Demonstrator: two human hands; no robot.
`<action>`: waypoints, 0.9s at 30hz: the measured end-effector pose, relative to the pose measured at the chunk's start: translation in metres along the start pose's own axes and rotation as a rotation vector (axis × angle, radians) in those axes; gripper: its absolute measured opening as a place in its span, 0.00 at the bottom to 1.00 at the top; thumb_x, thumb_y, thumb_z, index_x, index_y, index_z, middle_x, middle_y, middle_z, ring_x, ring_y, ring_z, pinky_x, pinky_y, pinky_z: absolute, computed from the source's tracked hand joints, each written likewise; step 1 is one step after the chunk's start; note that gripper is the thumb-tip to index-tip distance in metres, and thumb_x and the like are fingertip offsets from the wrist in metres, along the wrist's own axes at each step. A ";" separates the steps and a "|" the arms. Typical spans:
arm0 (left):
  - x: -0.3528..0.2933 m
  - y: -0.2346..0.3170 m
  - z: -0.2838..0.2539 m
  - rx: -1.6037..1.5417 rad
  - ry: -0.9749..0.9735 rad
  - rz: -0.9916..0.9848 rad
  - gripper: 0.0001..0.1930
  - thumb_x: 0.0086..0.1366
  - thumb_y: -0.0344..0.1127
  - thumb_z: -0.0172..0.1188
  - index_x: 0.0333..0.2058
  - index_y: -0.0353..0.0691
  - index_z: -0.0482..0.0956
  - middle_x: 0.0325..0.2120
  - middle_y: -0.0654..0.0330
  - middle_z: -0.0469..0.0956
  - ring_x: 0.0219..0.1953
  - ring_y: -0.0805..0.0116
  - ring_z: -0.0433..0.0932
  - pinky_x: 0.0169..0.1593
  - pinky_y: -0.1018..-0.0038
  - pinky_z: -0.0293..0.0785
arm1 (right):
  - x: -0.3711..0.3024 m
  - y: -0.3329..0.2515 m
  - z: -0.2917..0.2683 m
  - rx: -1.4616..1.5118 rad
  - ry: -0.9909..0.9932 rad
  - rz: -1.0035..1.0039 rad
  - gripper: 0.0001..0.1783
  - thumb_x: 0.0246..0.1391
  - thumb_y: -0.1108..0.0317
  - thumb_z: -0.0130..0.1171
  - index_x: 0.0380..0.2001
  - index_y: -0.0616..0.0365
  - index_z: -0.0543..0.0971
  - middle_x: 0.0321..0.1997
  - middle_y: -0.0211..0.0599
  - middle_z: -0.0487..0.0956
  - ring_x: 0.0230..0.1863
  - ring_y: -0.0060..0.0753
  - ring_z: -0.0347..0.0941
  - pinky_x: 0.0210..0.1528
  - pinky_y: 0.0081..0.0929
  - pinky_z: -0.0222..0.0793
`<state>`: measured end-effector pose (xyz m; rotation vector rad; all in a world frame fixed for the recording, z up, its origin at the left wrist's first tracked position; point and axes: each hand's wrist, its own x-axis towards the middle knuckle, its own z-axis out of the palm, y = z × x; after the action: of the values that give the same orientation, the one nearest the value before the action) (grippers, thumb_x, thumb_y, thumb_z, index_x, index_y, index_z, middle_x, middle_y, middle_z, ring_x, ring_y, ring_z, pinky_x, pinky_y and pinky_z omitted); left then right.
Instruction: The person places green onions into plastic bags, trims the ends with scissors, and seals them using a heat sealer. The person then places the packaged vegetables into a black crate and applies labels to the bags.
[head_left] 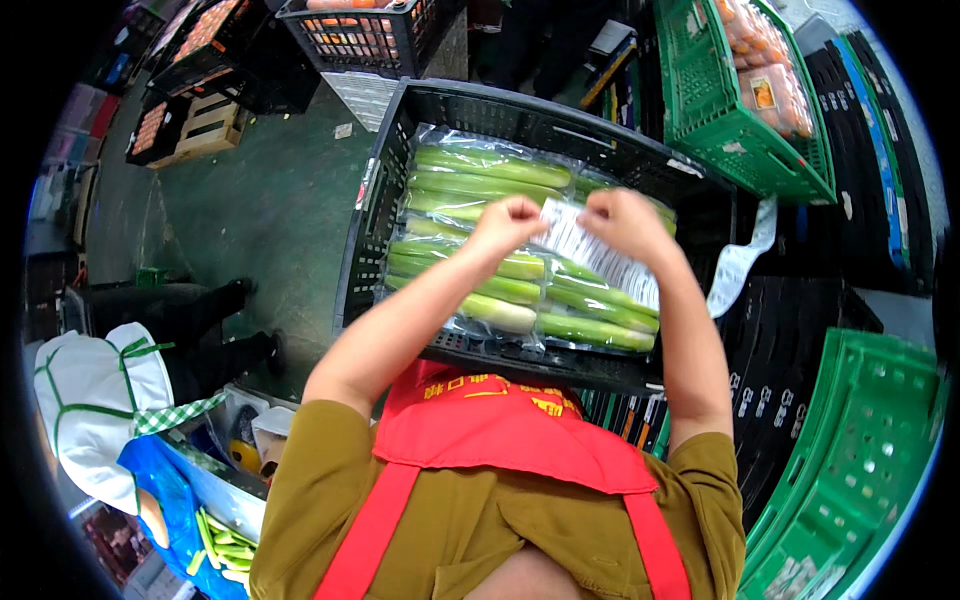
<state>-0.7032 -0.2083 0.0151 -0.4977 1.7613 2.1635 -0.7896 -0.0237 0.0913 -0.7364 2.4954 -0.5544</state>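
My left hand is closed, its thumb and fingers pinching the left end of a strip of white printed labels. My right hand pinches the same strip near its upper edge, a short way to the right. The strip slants down to the right, under my right wrist. Below both hands, clear plastic packs of long green stalk-like vegetables lie side by side in a black plastic crate. Part of the packs is hidden by my hands and forearms.
Another white label strip dangles by the crate's right side. Green crates with packed orange produce stand at the far right, an additional green crate at the near right. A co-worker in a white cap is at the left. Black crates stand behind.
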 end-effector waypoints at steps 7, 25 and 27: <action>0.025 -0.064 -0.010 -0.009 0.157 -0.051 0.05 0.56 0.30 0.63 0.30 0.39 0.77 0.26 0.67 0.77 0.27 0.80 0.72 0.32 0.82 0.68 | 0.032 0.028 0.050 0.046 -0.085 0.081 0.16 0.46 0.54 0.62 0.22 0.58 0.81 0.23 0.46 0.79 0.29 0.48 0.76 0.34 0.41 0.69; 0.086 -0.053 -0.071 0.642 0.664 0.031 0.11 0.51 0.36 0.63 0.33 0.41 0.77 0.27 0.56 0.80 0.31 0.57 0.80 0.36 0.64 0.74 | 0.151 -0.007 0.087 -0.140 -0.021 0.140 0.20 0.45 0.50 0.62 0.27 0.58 0.83 0.34 0.47 0.81 0.39 0.47 0.78 0.43 0.41 0.72; 0.084 -0.052 -0.068 0.736 0.682 0.005 0.12 0.51 0.35 0.63 0.35 0.41 0.75 0.31 0.54 0.79 0.34 0.54 0.79 0.37 0.62 0.73 | 0.155 -0.003 0.094 -0.167 -0.016 0.137 0.20 0.45 0.50 0.62 0.30 0.58 0.83 0.36 0.47 0.81 0.41 0.46 0.78 0.44 0.40 0.72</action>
<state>-0.7503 -0.2635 -0.0809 -1.0834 2.6981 1.2253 -0.8522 -0.1393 -0.0337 -0.6217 2.5754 -0.2936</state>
